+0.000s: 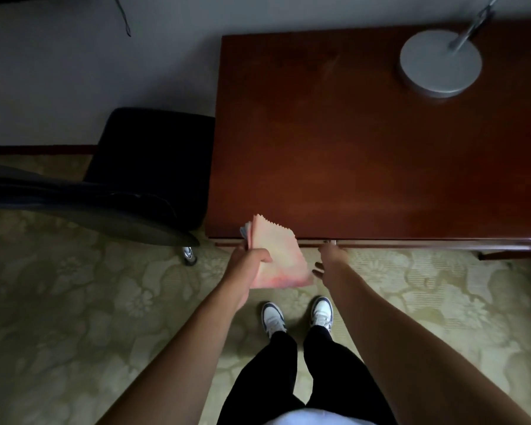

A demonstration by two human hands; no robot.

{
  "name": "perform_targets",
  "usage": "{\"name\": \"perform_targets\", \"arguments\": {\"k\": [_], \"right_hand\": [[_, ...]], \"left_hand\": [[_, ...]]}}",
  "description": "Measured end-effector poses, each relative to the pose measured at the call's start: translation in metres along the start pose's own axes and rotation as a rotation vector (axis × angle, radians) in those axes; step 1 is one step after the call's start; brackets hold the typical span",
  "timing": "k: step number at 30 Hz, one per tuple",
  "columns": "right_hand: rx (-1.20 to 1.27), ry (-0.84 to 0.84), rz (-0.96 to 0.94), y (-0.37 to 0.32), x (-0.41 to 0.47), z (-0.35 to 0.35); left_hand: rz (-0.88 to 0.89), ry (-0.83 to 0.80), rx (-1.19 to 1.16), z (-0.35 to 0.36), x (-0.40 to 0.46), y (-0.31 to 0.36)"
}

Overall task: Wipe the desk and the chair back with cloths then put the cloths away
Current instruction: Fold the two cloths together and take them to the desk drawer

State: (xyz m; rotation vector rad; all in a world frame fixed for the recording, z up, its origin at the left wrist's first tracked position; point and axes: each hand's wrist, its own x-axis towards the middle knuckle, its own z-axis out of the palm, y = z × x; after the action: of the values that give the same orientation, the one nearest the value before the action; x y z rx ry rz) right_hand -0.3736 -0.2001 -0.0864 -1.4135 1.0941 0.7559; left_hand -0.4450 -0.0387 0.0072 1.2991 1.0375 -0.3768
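Observation:
My left hand (248,265) grips a folded stack of pinkish-yellow cloths (277,256), held just in front of the dark red-brown wooden desk (365,142). My right hand (328,256) reaches under the desk's front edge at a small metal drawer handle (330,241); its fingers are hidden beneath the edge, so I cannot tell how they lie. The black chair (147,167) stands left of the desk, its curved back (89,210) near me.
A lamp with a round grey base (440,62) stands at the desk's back right. A chair castor (189,254) shows on the patterned carpet. My two feet in white shoes (298,314) stand close to the desk. A grey wall lies behind.

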Motion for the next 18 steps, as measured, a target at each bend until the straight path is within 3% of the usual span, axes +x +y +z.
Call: {"name": "perform_targets", "arguments": {"k": [5,8,12,14,18], "right_hand": [[0.070,0.051,-0.021,0.008,0.012,-0.008],[-0.237,0.186,-0.131,0.019,0.029,-0.013],[-0.428,0.224,-0.187,0.013,0.023,-0.022],[-0.532,0.230,-0.174,0.002,0.015,-0.025],[-0.501,0.128,-0.034,-0.005,0.000,-0.033]], "left_hand": [[0.015,0.033,-0.006,-0.006,-0.006,0.001],[0.020,0.023,0.004,-0.008,-0.008,-0.001],[0.015,0.040,0.012,-0.008,-0.011,-0.006],[0.019,0.032,0.020,-0.008,-0.011,-0.007],[0.010,-0.017,0.058,-0.003,-0.014,-0.009]]}}
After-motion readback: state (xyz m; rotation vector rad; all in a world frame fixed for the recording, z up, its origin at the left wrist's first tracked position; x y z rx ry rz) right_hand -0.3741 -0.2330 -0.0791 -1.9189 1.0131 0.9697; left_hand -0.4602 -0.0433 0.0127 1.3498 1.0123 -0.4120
